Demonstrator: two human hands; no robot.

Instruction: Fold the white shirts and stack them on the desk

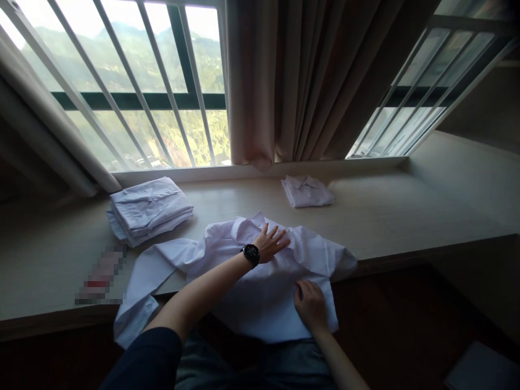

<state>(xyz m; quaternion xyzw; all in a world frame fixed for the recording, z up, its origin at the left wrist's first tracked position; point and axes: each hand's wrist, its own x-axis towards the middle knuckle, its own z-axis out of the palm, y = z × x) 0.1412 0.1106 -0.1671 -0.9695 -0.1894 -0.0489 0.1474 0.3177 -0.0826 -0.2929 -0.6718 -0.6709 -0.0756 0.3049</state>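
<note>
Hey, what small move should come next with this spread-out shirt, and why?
Perhaps fold the left-side sleeve inward over the shirt: it sprawls sideways, its end past the front edge of the ledge, while the left hand lies spread on the shirt.

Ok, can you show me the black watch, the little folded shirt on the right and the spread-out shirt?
Black watch [251, 253]: head view, on its round face.
Little folded shirt [310, 194]: head view, on the middle of its top.
Spread-out shirt [260, 297]: head view, on the cloth below the watch.
</note>
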